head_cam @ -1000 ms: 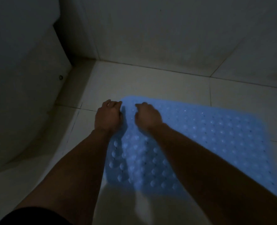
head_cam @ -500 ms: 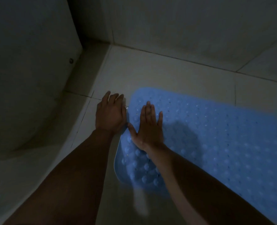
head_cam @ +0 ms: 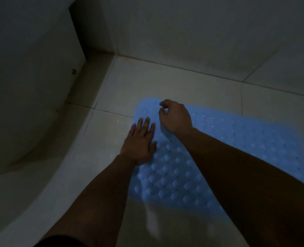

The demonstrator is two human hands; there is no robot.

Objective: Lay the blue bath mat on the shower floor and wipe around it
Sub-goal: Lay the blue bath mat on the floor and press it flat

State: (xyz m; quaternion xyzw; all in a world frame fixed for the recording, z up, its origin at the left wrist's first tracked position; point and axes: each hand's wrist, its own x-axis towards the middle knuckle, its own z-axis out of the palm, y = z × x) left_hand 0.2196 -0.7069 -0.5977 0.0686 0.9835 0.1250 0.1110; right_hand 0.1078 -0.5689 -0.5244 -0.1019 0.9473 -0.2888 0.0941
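The blue bath mat, studded with bumps and small holes, lies flat on the pale tiled shower floor. My left hand presses its left edge with straight fingers, palm down, partly over the bare tile. My right hand rests on the mat near its far left corner, fingers curled under and thumb close to the forefinger. Nothing shows in its grasp. Both forearms reach in from the bottom and hide part of the mat's near side.
A large white curved fixture fills the left side, with a small round cap on its base. Tiled walls close the back, meeting in a dark corner. The light is dim.
My left hand has slid from the tile beside the mat onto its left edge. My right hand has moved farther toward the corner and curled its flat fingers.
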